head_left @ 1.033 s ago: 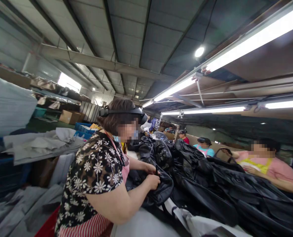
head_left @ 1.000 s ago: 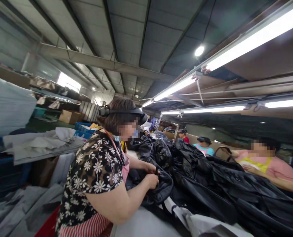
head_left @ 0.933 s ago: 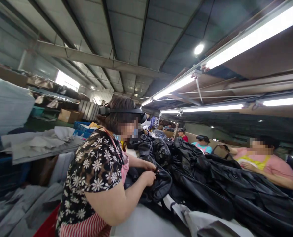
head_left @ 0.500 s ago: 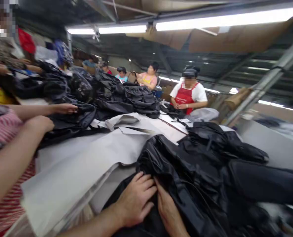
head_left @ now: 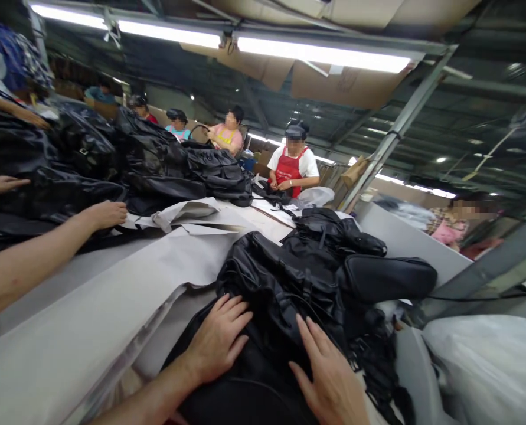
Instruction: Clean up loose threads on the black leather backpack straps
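A black leather-look backpack lies in front of me, its folds rising beyond my hands. Palm down on its left part rests my left hand, fingers stretched out and slightly spread. My right hand is on the right side of the same bag, thumb apart from its straight fingers. Neither hand grips anything that I can see. Just past the bag's upper part, more black bags lie on the table, with a smooth black rounded piece at their right.
Large white sheets cover the table on my left. Black bags are heaped farther back. A co-worker's hand reaches in from the left. A person in a red apron stands across the table. A white plastic bundle sits at right.
My view has swung to the right. My right hand has moved away from my left hand, and its fingers now show on the bag's right side. The co-worker's near hand has reached farther forward.
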Tool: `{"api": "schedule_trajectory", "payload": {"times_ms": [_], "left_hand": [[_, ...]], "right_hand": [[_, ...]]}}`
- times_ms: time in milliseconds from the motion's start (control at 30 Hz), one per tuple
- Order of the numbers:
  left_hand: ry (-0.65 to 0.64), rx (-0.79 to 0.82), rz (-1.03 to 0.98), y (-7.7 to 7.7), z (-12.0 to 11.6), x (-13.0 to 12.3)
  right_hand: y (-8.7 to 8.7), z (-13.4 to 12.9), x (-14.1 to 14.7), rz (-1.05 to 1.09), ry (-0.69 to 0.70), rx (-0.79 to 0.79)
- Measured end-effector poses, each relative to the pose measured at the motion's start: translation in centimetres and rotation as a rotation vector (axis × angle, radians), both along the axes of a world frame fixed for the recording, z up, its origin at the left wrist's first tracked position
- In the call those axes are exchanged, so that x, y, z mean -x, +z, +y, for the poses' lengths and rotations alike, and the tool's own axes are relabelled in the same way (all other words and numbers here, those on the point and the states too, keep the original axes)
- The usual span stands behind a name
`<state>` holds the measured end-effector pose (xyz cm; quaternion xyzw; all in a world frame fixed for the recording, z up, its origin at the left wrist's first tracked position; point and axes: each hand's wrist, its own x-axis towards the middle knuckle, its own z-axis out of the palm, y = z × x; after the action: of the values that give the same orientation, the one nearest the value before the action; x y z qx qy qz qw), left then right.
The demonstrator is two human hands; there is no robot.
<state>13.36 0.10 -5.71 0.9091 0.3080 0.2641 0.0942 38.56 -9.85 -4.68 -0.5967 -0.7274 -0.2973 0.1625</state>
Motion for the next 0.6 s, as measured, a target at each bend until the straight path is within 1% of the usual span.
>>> {"api": "schedule_trajectory", "payload": {"times_ms": [67, 133, 200, 267, 367, 400, 467, 533, 600], "left_hand": [[0.000, -0.019, 0.000, -0.2, 0.2, 0.0], [0.001, -0.022, -0.005, -0.2, 0.3, 0.0], [-0.003, -0.012, -0.011, -0.2, 0.2, 0.1], [-0.012, 0.004, -0.012, -0.1, 0.1, 0.1], [-0.024, 0.026, 0.012, 0.3, 0.0, 0.2], [-0.030, 0.035, 0.026, 0.4, 0.0, 0.3], [-0.041, 0.057, 0.062, 0.7, 0.0, 0.7], [-0.060, 0.086, 0.106, 0.8, -0.1, 1.2], [-0.075, 0.116, 0.143, 0.9, -0.2, 1.9]], "right_hand": [[-1.9, 0.7, -1.2, 0.056, -0.069, 0.049], [-3.5, 1.3, -2.0, 0.156, -0.118, 0.092], [-4.6, 1.6, -2.4, 0.209, -0.136, 0.134], [-5.3, 1.6, -2.5, 0.182, -0.115, 0.164], [-6.1, 1.3, -2.7, 0.169, -0.031, 0.194], [-6.1, 1.1, -2.8, 0.205, 0.003, 0.198], [-6.1, 0.7, -3.3, 0.345, 0.045, 0.195], [-5.8, 0.3, -3.7, 0.539, 0.005, 0.177], [-5.5, 0.1, -3.9, 0.690, -0.078, 0.165]]}}
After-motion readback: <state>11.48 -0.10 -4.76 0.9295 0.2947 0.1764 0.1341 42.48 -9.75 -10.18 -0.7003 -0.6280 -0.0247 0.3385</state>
